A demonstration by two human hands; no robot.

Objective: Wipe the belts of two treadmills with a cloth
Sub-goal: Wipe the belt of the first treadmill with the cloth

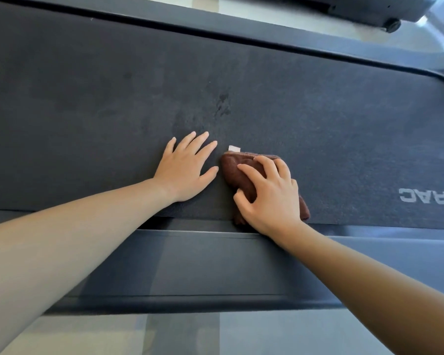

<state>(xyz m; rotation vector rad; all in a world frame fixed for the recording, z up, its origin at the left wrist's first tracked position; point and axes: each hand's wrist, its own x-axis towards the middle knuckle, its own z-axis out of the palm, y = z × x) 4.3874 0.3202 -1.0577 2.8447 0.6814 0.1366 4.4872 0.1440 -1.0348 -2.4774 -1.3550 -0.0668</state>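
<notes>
Currently, in the head view, the right grip (269,196), a bare hand, is curled round a bunched brown terry cloth (241,172). It presses the cloth onto the dark grey textured treadmill belt (318,119) at the belt's near edge, just beyond the dark near side rail (215,265). The left grip (187,170) lies flat and wide on the belt just left of the cloth, fingers spread, holding nothing. A small white tag (234,149) sticks out at the cloth's far side. A darker smudge (223,103) marks the belt beyond both hands.

Wiping of this belt looks to be under way. To do it well, spread the cloth flatter under the palm and stroke from the near edge to the far edge in overlapping passes. The smudge probably needs firmer pressure. The left palm can brace the belt so it does not slide. Tucking the tag under would leave only terry touching the belt.
</notes>
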